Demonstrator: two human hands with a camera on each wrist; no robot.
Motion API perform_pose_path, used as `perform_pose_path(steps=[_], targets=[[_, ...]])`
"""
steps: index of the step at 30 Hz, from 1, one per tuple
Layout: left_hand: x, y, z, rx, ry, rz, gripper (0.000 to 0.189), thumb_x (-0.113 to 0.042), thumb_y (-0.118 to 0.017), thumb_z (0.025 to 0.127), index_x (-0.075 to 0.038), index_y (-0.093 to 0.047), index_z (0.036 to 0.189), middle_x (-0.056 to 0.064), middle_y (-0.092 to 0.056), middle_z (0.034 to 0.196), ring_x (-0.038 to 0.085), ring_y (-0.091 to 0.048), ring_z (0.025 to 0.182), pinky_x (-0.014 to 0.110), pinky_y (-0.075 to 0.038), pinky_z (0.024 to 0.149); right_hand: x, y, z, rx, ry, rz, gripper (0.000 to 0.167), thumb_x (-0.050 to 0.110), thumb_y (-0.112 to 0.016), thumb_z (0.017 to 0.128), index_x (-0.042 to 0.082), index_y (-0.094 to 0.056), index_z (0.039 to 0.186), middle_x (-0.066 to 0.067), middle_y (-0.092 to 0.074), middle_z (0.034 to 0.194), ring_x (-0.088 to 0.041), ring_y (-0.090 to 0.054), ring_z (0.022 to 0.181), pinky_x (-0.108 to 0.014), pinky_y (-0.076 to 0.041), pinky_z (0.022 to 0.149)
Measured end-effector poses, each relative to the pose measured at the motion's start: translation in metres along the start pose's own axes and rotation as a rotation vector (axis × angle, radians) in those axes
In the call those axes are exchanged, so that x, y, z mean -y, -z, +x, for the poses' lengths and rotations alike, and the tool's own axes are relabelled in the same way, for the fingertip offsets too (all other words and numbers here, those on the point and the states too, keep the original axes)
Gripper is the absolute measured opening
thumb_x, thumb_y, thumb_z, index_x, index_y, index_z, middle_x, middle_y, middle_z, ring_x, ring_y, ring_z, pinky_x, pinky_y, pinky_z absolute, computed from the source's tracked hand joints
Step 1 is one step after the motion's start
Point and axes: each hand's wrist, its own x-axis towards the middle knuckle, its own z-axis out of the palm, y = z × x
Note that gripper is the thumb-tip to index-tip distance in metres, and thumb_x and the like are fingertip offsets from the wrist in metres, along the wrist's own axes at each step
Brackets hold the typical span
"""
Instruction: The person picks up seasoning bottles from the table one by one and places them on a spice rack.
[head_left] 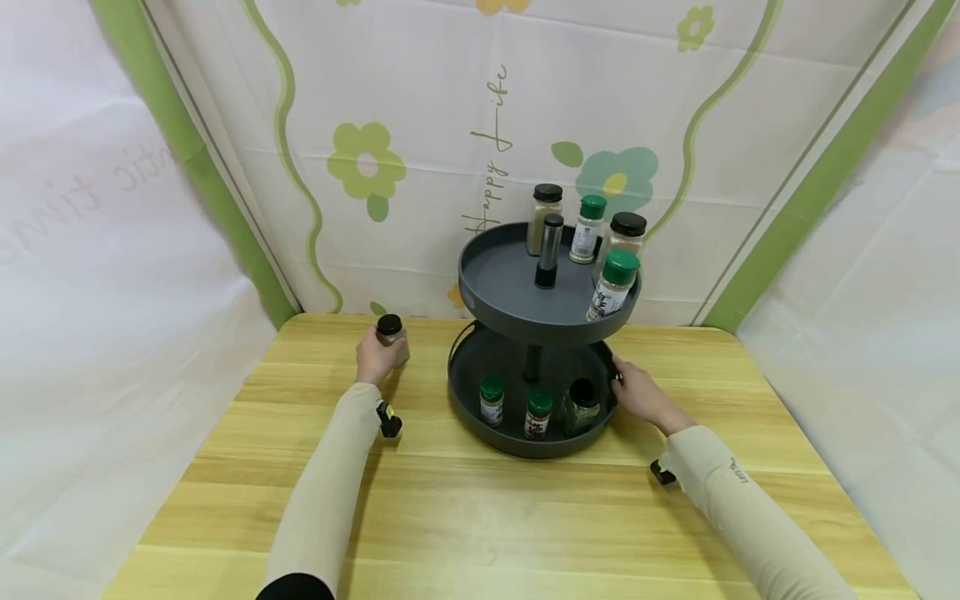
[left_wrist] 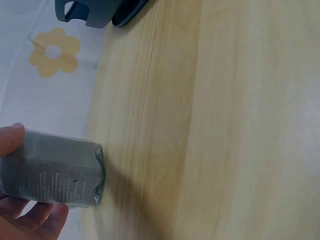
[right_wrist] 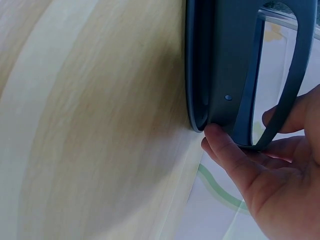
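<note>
My left hand (head_left: 377, 357) holds a clear spice jar (left_wrist: 55, 167) with a black lid, left of a dark grey two-tier rack (head_left: 498, 296). In the left wrist view the fingers and thumb wrap the jar's sides, and small print shows on it. The right hand (head_left: 640, 390) grips the right edge of the rack's lower tray (head_left: 468, 400). Seen from the right wrist, its thumb goes through the cut-out in the tray's side (right_wrist: 227, 75) and the other fingers lie outside and under it.
Two green-lidded jars (head_left: 492, 402) and a black-lidded jar of green flakes (head_left: 581, 410) stand on the lower tray. Several jars with green or black lids, among them a white-labelled one (head_left: 585, 237), stand on the upper tray. A printed curtain (head_left: 420, 100) hangs behind the wooden table (head_left: 480, 517).
</note>
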Motion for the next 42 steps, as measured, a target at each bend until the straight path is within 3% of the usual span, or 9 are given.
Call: perform_pose_path(steps=[24,42], targets=[[-0.019,0.001,-0.021,0.038,-0.103,0.001,0.046,-0.02,-0.068,0.089,0.003,-0.048,0.123,0.024,-0.054,0.122,0.038,-0.051,0.114,0.051,-0.042,0.094,-0.001,0.001,0.001,-0.008,0.006,-0.015,0.05,0.002,-0.042,0.096,-0.022,-0.027,0.137,-0.042,-0.04,0.128,-0.051,-0.047,0.112,-0.057,-0.041,0.092],[-0.056,0.002,-0.047,0.085,-0.195,-0.013,0.047,-0.024,-0.071,0.087,-0.001,-0.052,0.122,0.021,-0.059,0.119,0.035,-0.055,0.11,0.048,-0.048,0.087,-0.005,-0.001,0.003,-0.023,0.024,-0.003,0.05,0.001,-0.043,0.095,-0.022,-0.028,0.137,-0.042,-0.042,0.126,-0.05,-0.049,0.11,-0.058,-0.041,0.091]])
